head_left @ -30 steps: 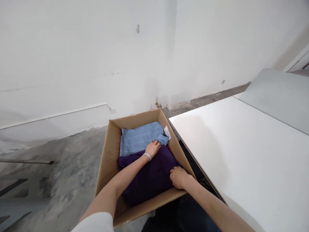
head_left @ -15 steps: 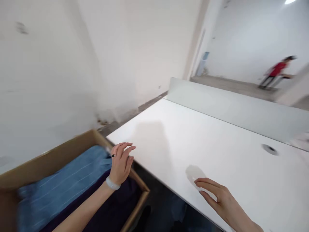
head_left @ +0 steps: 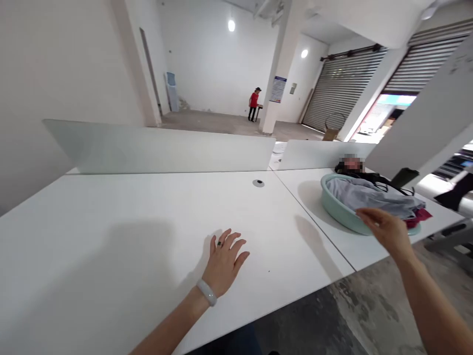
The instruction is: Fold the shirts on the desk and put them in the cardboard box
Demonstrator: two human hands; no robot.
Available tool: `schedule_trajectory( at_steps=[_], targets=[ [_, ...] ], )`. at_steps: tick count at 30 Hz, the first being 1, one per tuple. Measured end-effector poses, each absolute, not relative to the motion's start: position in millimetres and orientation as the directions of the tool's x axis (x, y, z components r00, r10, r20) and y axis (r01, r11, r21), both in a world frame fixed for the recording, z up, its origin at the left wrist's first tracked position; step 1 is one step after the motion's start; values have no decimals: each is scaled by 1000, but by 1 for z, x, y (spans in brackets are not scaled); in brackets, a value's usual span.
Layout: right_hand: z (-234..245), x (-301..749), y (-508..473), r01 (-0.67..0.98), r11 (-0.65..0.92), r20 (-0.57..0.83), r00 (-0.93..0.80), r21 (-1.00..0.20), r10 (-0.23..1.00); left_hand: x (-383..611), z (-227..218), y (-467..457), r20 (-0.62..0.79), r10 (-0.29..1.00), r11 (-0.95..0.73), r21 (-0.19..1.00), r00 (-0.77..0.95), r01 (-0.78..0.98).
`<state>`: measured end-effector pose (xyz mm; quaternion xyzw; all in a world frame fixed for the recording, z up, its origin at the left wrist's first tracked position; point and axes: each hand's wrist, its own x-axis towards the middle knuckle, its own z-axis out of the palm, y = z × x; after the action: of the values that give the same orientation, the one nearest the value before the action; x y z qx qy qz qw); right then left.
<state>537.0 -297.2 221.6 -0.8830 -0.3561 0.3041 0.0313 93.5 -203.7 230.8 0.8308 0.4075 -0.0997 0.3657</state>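
Note:
My left hand (head_left: pixel 223 261) lies flat on the white table (head_left: pixel 111 231), fingers spread, a ring on one finger and a pale bangle at the wrist; it holds nothing. My right hand (head_left: pixel 386 229) is stretched out to the right, fingers apart and empty, just short of the near rim of a mint-green basin (head_left: pixel 340 209). The basin stands on the adjoining white table and holds grey clothing (head_left: pixel 369 195) with a bit of dark red cloth (head_left: pixel 417 217) at its right side.
Low white dividers (head_left: pixel 158 148) run along the tables' far edge, with a round cable hole (head_left: pixel 258 183) nearby. A person sits behind the basin, beyond the divider. A person in red (head_left: pixel 253 102) stands far off by a pillar (head_left: pixel 279 69). Bare concrete floor (head_left: pixel 354 315) lies below right.
My view swung right from the cardboard box of clothes to the tables. Both hands left the box; the left now rests on the table, the right reaches toward the basin.

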Motion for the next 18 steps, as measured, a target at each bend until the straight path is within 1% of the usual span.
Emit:
schedule_trajectory(
  at_steps=[1, 2, 4, 5, 7, 10, 13, 14, 16, 18],
  targets=[
    [215, 567, -298, 594, -785, -492, 638, -175, 592, 103, 224, -209, -463, 590, -406, 539, 662, 738],
    [207, 594, -300, 561, -821, -493, 688, -102, 532, 109, 219, -214, -462, 576, -410, 549, 674, 728],
    [191, 642, -306, 497, -866, -515, 758, 58, 401, 117, 211, -222, -467, 556, -411, 565, 688, 715],
    [183, 661, -310, 487, -863, -516, 778, 134, 359, 117, 208, -224, -469, 551, -408, 569, 690, 714],
    [167, 689, -319, 484, -839, -492, 809, 249, 321, 116, 204, -227, -469, 555, -402, 572, 687, 715],
    [146, 708, -328, 423, -843, -412, 869, 331, 274, 109, 200, -227, -456, 569, -399, 574, 684, 714],
    [130, 714, -329, 292, -872, -364, 920, 394, 144, 105, 198, -224, -452, 570, -392, 584, 686, 711],
    [126, 715, -327, 278, -863, -362, 924, 421, 121, 105, 198, -223, -452, 568, -389, 589, 688, 709],
    [120, 716, -323, 318, -820, -361, 921, 477, 148, 105, 199, -222, -453, 562, -384, 598, 692, 704],
    [116, 716, -320, 414, -757, -362, 898, 506, 250, 107, 199, -221, -451, 551, -382, 612, 702, 693]
  ],
)
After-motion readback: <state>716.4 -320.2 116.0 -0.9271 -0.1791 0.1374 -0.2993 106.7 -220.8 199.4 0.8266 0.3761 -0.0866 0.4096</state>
